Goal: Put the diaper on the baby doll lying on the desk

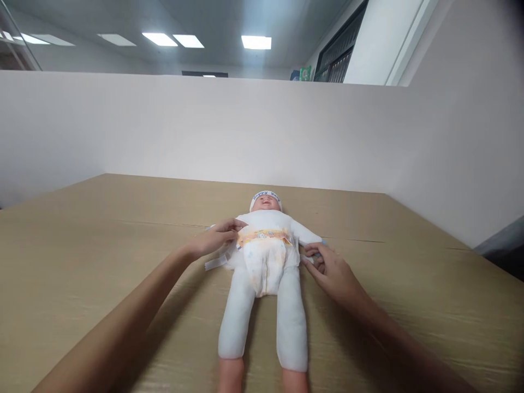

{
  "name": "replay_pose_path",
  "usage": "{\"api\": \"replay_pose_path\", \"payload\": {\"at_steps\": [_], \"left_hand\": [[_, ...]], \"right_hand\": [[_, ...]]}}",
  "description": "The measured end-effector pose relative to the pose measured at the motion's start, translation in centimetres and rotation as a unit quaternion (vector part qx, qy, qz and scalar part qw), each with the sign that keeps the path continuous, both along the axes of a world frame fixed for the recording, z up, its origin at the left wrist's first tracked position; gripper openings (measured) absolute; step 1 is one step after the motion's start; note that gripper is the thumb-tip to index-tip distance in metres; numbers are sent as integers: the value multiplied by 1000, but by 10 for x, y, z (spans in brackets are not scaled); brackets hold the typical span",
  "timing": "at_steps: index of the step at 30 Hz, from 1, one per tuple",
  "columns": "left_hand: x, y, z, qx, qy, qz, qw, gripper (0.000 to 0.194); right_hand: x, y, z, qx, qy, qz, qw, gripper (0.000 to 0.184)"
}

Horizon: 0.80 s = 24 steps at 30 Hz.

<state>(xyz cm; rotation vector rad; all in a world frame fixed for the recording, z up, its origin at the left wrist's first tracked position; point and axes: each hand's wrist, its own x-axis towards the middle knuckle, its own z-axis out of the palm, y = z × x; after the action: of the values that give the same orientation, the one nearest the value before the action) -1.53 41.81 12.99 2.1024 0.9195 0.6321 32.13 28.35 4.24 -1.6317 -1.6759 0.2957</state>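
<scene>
A baby doll [266, 221] in white clothes and a printed cap lies on its back, legs toward me. Around its hips sits a white diaper [265, 265] with an orange patterned waistband, its front drawn up over the belly. My left hand [219, 236] rests at the waistband's left edge, fingers stretched over it. Below that hand, a loose diaper tab [216, 262] sticks out to the left. My right hand [327, 267] is closed in a pinch on the diaper's right side tab [306, 258], near the doll's sleeve.
The doll lies on a wide tan wooden tabletop [123, 229]. Behind it rises a white partition wall [245, 128]. A dark object [505, 245] stands beyond the table's right edge. Ceiling lights and a dark-barred window [338, 52] show above the partition.
</scene>
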Motion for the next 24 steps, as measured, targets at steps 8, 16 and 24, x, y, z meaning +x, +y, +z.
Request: {"api": "replay_pose_path", "payload": {"at_steps": [8, 16, 24], "left_hand": [[86, -64, 38, 255, 52, -16, 965, 27], [117, -60, 9, 297, 180, -54, 936, 33], [115, -60, 5, 305, 174, -60, 934, 51]], "right_hand": [[9, -6, -17, 32, -41, -85, 995, 35], [10, -6, -14, -34, 33, -135, 990, 33], [21, 1, -16, -100, 40, -108, 988, 33]]}}
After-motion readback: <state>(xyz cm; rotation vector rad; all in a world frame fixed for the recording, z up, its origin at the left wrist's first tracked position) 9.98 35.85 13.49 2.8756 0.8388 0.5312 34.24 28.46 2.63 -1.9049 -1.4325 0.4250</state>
